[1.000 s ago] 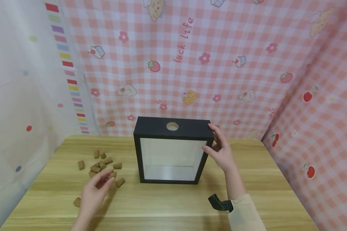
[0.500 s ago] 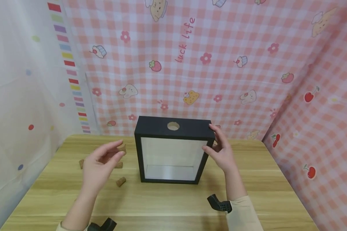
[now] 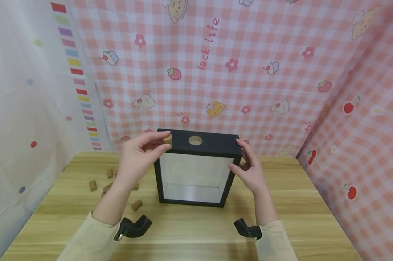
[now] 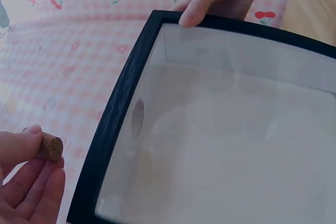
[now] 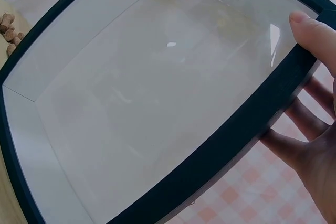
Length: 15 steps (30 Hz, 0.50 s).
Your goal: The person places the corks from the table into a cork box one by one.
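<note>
A black shadow box frame (image 3: 212, 143) with a clear front stands upright on the table, a round hole in its top face. My left hand (image 3: 135, 156) pinches a cork (image 4: 51, 147) between thumb and fingers, over the left end of the frame's top, left of the hole. In the left wrist view the cork is apart from the frame's edge. My right hand (image 3: 251, 170) grips the frame's upper right side, thumb on the front and fingers round the side and back. The inside of the frame shows only its white back and walls.
Several loose corks (image 3: 107, 187) lie on the wooden table (image 3: 189, 232) at the left, partly hidden by my left arm. One cork (image 3: 136, 205) lies nearer the frame. A checked cloth (image 3: 196, 90) hangs behind the table.
My left hand has lifted a cork from the pile and carried it up and right to the frame's top. My right hand keeps its grip on the frame's side.
</note>
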Tool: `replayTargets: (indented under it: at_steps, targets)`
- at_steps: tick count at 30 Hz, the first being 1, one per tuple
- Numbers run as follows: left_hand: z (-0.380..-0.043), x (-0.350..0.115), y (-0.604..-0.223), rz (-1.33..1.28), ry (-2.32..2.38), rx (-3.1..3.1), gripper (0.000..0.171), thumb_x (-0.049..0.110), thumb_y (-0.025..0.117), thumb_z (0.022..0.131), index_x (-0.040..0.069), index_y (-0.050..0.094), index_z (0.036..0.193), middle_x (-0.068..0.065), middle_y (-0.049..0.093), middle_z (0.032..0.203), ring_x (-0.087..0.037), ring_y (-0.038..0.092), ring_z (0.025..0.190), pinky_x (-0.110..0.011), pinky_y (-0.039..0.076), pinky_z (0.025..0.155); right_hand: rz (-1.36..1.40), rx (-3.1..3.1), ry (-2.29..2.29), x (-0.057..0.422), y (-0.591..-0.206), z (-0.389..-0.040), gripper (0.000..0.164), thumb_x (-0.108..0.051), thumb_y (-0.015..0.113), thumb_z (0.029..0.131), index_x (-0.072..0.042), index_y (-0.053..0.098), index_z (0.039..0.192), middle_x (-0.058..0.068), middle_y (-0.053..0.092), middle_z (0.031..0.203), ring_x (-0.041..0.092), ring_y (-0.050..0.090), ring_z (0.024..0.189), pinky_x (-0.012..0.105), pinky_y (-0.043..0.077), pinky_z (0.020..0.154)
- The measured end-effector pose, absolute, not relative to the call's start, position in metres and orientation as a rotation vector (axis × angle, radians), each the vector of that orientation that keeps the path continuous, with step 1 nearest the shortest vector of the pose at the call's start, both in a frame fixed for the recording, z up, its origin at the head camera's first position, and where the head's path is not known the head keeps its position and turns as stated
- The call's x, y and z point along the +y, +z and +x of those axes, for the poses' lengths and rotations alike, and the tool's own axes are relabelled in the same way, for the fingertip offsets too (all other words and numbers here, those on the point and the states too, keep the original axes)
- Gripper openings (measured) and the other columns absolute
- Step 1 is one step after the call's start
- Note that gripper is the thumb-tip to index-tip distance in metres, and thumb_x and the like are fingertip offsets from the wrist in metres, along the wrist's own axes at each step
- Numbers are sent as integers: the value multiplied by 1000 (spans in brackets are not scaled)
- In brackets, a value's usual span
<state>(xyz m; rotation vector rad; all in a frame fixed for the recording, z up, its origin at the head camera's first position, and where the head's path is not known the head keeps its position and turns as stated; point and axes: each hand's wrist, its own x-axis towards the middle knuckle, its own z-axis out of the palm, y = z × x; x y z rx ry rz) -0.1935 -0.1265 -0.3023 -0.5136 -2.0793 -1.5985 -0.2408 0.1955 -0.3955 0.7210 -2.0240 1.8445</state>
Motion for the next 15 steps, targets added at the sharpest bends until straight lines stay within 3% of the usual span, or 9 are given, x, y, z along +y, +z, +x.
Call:
replayTargets:
  at_steps: [10, 15]
  targets:
    - [-223, -93, -287, -622, -1545, -2124, 27, 9, 80, 84, 6, 76, 110, -4, 75, 98, -14, 70, 81, -23, 56, 69, 769, -1974, 1859, 195, -398, -242, 76, 19, 66, 83, -9, 43, 149, 1, 42, 149, 15, 52, 122, 24, 54, 83]
    - [-227, -83, -285, -667, -1550, -2119, 25, 7, 81, 83, 5, 77, 108, -5, 75, 96, -15, 70, 78, -23, 56, 66, 817, -1938, 1872, 197, -399, -243, 76, 21, 64, 82, -9, 43, 149, 2, 53, 138, 13, 57, 108, 23, 55, 74]
